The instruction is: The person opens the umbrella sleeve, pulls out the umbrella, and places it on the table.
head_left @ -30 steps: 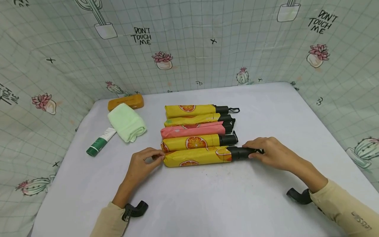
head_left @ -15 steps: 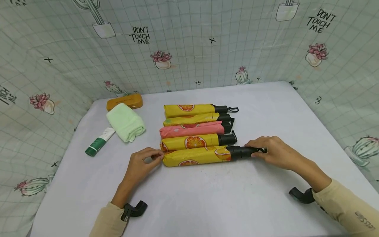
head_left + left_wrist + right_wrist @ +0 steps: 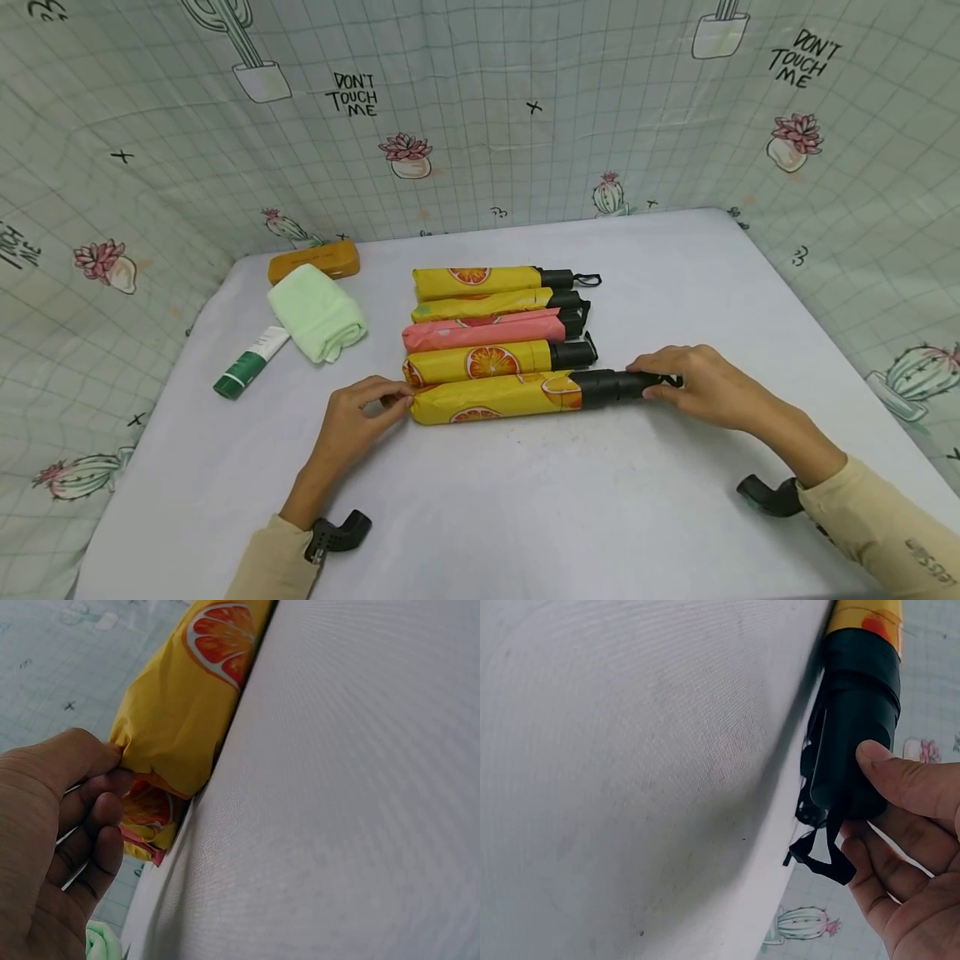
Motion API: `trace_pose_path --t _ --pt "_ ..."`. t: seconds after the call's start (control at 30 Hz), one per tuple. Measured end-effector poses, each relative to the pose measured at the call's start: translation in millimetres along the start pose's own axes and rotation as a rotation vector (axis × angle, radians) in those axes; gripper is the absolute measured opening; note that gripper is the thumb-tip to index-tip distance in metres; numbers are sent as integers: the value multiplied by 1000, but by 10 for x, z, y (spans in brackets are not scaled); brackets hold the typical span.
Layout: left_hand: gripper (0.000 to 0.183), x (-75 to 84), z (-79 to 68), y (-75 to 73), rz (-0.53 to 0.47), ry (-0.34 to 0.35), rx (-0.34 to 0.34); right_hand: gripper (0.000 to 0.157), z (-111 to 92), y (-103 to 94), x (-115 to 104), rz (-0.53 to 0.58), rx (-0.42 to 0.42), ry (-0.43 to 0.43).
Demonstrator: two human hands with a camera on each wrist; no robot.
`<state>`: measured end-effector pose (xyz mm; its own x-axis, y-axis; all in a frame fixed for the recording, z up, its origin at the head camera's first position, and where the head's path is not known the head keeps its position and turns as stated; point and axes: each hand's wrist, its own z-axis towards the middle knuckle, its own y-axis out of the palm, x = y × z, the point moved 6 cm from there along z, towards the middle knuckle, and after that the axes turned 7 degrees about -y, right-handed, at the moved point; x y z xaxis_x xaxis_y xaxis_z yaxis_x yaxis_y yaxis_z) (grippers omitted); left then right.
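Nearest to me lies a folded yellow umbrella [image 3: 498, 398] with an orange-slice print. My left hand [image 3: 360, 429] pinches the gathered cloth at its left end, thumb and index finger together. My right hand [image 3: 708, 387] holds the end of its black handle [image 3: 859, 712], thumb on the near side and fingers behind; a black wrist strap [image 3: 829, 859] hangs from it. Just behind, a second yellow umbrella [image 3: 480, 362] lies parallel, then a pink umbrella [image 3: 483, 331]. Two more yellow umbrellas lie farther back, among them the rearmost umbrella [image 3: 480, 283]. All handles point right.
At the back left of the white table [image 3: 525, 517] sit an orange-brown case [image 3: 337, 258], a folded light green towel [image 3: 318, 312] and a green-and-white tube [image 3: 251, 363]. A printed grid cloth [image 3: 465, 75] hangs behind and at both sides.
My right hand has moved slightly right, and more of the nearest umbrella's black handle shows beyond the yellow cloth. My left hand stays at the cloth end. The other umbrellas have not moved.
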<state>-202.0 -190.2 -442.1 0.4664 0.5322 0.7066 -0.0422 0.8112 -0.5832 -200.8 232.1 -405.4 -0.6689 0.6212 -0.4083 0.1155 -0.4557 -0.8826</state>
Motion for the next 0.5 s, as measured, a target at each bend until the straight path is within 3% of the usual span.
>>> trace_pose_path --t 0.5 --pt "21 -32 -3 0 -26 -11 -9 38 -41 -35 28 -16 3 -6"
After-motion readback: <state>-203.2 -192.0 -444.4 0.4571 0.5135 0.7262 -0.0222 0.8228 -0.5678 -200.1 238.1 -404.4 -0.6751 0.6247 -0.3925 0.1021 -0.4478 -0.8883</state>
